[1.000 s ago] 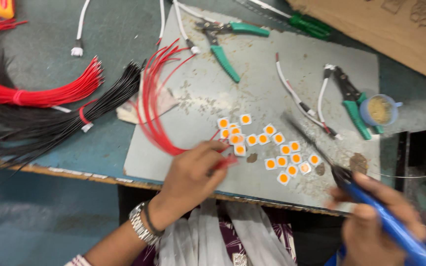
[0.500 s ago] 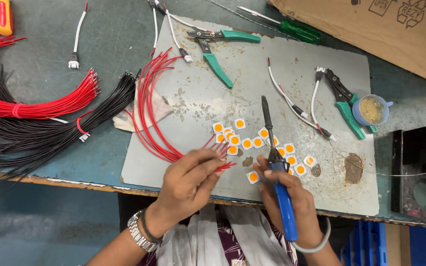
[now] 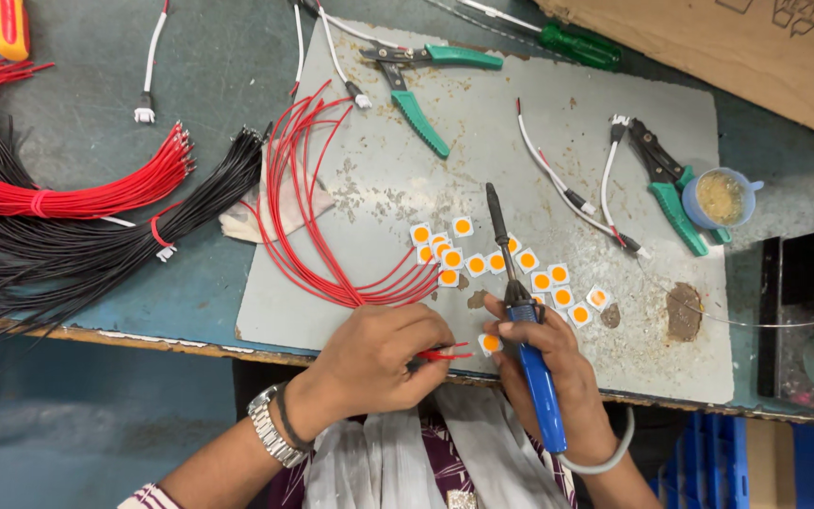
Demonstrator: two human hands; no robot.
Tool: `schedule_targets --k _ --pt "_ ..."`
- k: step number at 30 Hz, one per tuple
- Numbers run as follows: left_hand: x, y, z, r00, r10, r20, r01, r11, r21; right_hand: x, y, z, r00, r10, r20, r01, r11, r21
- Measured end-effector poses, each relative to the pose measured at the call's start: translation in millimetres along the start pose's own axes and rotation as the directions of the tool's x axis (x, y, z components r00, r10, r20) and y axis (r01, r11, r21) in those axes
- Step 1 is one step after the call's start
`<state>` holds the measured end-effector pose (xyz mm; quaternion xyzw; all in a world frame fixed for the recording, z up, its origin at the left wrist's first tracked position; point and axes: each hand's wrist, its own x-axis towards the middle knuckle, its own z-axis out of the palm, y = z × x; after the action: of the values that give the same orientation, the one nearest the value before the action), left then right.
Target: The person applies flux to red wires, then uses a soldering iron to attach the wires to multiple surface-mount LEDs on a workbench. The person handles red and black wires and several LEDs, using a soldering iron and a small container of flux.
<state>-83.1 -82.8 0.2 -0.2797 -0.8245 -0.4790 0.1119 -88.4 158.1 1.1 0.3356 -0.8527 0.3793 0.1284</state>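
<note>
My left hand (image 3: 379,356) pinches the end of a thin red wire (image 3: 445,354), its tip pointing at a small white square chip with an orange centre (image 3: 490,343) near the front of the grey mat (image 3: 614,94). My right hand (image 3: 548,363) grips a blue-handled soldering iron (image 3: 525,325); its dark tip points away from me over a scatter of several more orange-centred chips (image 3: 468,259). A loose bunch of red wires (image 3: 308,198) curves across the mat's left edge.
Bundles of red wires (image 3: 68,193) and black wires (image 3: 77,254) lie at the left. Green-handled pliers (image 3: 416,80), green cutters (image 3: 666,184), a green screwdriver (image 3: 567,42), a small blue cup (image 3: 723,198), white-sheathed wires (image 3: 558,179) and cardboard (image 3: 756,47) lie around.
My right hand has brought the soldering iron in from the right to the chips. My left hand has drawn back toward the front edge with the red wire end beside one chip.
</note>
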Motion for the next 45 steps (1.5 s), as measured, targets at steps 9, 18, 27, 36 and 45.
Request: schedule_targets --k 9,18,27,36,45 --pt "-1 0 12 0.985 0.114 0.128 -0.145 0.952 0.270 3 -10 4 0.991 0.128 -0.049 -0.126 0.991 0.035" --pt "-1 -1 14 0.981 0.104 0.163 -0.154 0.929 0.336 -14 -2 3 0.984 0.111 -0.141 -0.097 0.990 0.101" --pt "3 -4 9 0.972 0.104 0.210 -0.157 0.954 0.255 -55 9 -50 0.845 0.306 -0.438 -0.098 0.894 0.437" --pt "4 -5 8 0.969 0.085 0.232 -0.144 0.958 0.249 -48 -23 -88 0.768 0.568 -0.297 -0.535 0.823 0.190" --pt "4 -6 9 0.967 0.120 0.223 -0.178 0.949 0.262 -30 -18 -92 0.887 0.444 -0.126 -0.439 0.896 0.067"
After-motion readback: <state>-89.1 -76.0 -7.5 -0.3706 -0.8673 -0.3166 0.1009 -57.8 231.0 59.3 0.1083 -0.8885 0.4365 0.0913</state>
